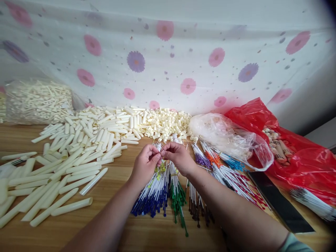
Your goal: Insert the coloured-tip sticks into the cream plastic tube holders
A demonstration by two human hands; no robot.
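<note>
My left hand (148, 159) and my right hand (177, 155) meet at the middle of the table, fingertips pinched close together. Whatever lies between them is too small to make out. Right below spread bundles of thin white sticks like pen refills, one with dark blue tips (152, 201) and one with green tips (178, 194). Dark brown-tipped sticks (195, 203) lie partly under my right forearm. Beyond that wrist are bundles with purple tips (202, 159), orange tips (214, 159), blue tips (233, 162) and red tips (249, 189).
Cream plastic tubes (86, 136) cover the left side, with short slotted cream pieces (168, 120) behind my hands. A clear bag of small cream parts (39, 101) stands back left. On the right are a crumpled clear bag (223, 131), a red bag (307, 157) and a black strip (283, 203).
</note>
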